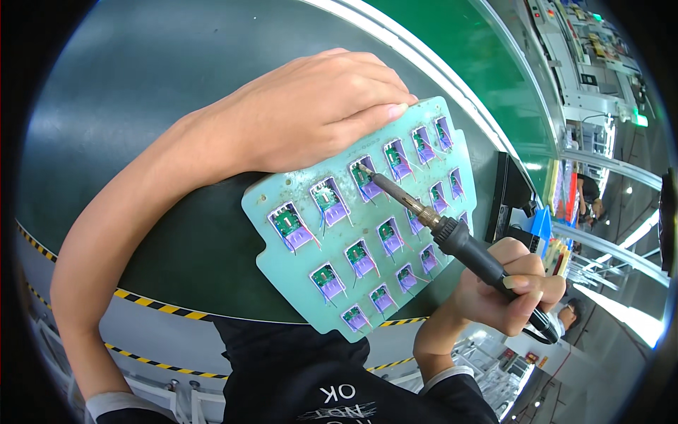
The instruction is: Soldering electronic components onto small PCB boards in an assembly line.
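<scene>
A light-green board [296, 184] with rows of cut-outs is tilted up in front of me. Each cut-out holds a purple part carrying a small green circuit board [287, 222], with thin wires trailing from it. My left hand [339, 106] grips the upper edge, its thumb lying along the rim and its other fingers mostly hidden behind. In my right hand [515, 286] is a soldering iron [470, 247], held by its black handle like a pen. The iron's tip is at a circuit board [364, 177] in the top row, touching or just above it; I cannot tell which.
Beneath the board lies a dark table [141, 78], its near edge marked with yellow-black tape [162, 304]. A white rail [431, 60] borders its far side, with a green surface [466, 42] beyond. Black equipment [507, 191] and a blue object [542, 222] stand at the right. Other people are farther off.
</scene>
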Demonstrator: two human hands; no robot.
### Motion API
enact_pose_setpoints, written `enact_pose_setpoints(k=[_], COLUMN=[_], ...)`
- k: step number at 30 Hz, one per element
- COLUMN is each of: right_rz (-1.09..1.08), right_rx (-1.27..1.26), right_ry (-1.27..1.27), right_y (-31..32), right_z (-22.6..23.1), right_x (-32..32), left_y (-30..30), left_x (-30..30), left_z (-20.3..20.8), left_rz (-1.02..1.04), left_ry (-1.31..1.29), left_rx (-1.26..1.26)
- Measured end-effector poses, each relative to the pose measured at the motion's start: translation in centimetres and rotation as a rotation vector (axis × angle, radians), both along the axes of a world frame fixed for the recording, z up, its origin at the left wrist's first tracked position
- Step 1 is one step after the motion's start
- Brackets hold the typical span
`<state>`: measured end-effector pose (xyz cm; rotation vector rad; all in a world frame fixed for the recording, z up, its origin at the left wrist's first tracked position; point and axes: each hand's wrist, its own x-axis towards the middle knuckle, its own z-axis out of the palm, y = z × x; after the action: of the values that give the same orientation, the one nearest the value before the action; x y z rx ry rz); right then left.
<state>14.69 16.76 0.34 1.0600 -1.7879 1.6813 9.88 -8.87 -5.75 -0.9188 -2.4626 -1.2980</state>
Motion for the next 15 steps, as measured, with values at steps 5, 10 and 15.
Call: enact_pose_setpoints(k=[5, 10, 15], right_rz=[-0.09, -0.078, -0.076], right_rx=[-0.044, 0.0, 0.017], right_ry=[0.016, 0.002, -0.007], right_y=[-1.02, -0.87, -0.94], right_z=[-0.24, -0.07, -0.14], right_x=[-0.09, 0.17, 0.23], left_y=[0.07, 0.12, 0.1], left_x=[-0.04, -0.13, -0.14], left_z=[0.16, 0.28, 0.11], left_rz=[0.006, -0.003, -0.006], left_ry=[-0.004, -0.004, -0.004], left_rx=[-0.016, -0.015, -0.021])
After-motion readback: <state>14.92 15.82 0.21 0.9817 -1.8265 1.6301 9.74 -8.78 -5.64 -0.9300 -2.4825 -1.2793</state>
